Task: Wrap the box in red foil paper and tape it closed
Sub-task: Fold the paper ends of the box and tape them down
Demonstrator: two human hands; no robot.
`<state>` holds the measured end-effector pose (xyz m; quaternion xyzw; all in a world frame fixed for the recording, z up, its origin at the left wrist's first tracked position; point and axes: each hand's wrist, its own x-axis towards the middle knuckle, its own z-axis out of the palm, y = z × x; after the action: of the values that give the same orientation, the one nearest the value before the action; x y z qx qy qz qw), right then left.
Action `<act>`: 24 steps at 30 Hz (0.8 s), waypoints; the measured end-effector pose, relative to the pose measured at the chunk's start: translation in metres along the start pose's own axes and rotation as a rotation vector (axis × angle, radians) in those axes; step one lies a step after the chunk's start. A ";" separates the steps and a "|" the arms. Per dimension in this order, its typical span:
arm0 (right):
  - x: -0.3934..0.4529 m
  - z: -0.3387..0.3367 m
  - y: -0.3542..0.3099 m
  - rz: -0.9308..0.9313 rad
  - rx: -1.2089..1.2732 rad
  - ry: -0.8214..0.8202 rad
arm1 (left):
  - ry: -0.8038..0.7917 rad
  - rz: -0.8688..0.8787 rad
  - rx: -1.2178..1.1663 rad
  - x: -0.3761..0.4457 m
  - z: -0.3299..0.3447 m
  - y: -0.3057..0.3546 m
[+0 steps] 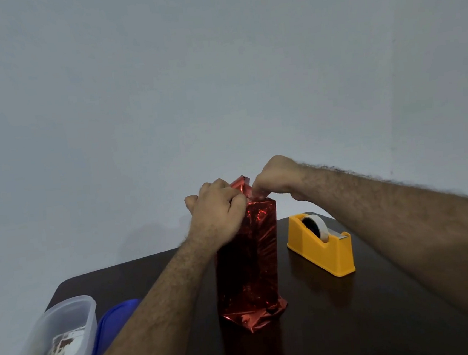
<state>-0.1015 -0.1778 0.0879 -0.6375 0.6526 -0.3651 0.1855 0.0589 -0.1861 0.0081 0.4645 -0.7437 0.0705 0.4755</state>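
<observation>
Box: a tall box (248,264) is stood upright near the middle of the dark counter (354,309), fully covered by red foil paper (257,223); none of the box's own surface is seen.
Foil at the bottom: crumpled loose flaps are spread on the counter around the box's base.
Foil at the top: a folded peak is raised above the box's upper edge, between the two hands.
Left hand: the left hand (217,210) is laid against the upper left side of the wrapped box, with its fingers curled over the top fold; the grip is closed on the foil.
Right hand: the right hand (277,180) is held above the top right corner, its fingertips drawn together in a pinch; a pale clear strip, possibly tape, seems to be held at the foil's top edge, though this part is too small to be told surely.
Tape dispenser: a yellow tape dispenser (320,244) with a roll of tape is set on the counter to the right of the box, apart from it.
Container: a clear plastic container (52,346) is placed at the counter's near left corner, with printed paper seen inside.
Blue lid: a blue lid (112,323) is seen just beside the container, partly hidden by the left forearm.
</observation>
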 end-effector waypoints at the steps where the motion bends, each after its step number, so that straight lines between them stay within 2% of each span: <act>1: -0.001 0.000 -0.002 -0.003 -0.030 0.005 | -0.002 -0.001 0.000 0.000 0.000 0.000; 5: -0.008 -0.009 -0.012 -0.004 -0.109 -0.048 | -0.005 -0.003 0.010 0.001 0.001 0.000; 11: -0.014 -0.022 -0.027 0.059 -0.379 -0.191 | -0.015 0.016 0.026 0.000 0.000 0.002; 16: -0.019 -0.031 -0.012 0.232 -0.346 -0.293 | -0.027 0.016 0.025 0.000 0.000 0.001; 19: -0.002 -0.024 0.014 0.336 -0.303 -0.211 | -0.026 0.010 0.034 0.001 0.001 0.000; 22: 0.007 -0.015 0.038 0.223 -0.234 -0.067 | -0.024 0.001 0.027 0.000 0.000 0.000; 24: 0.007 -0.011 0.045 0.153 -0.027 -0.050 | -0.024 -0.004 0.028 0.000 0.000 0.000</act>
<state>-0.1419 -0.1858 0.0647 -0.5971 0.6995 -0.3248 0.2204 0.0592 -0.1867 0.0082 0.4733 -0.7475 0.0742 0.4601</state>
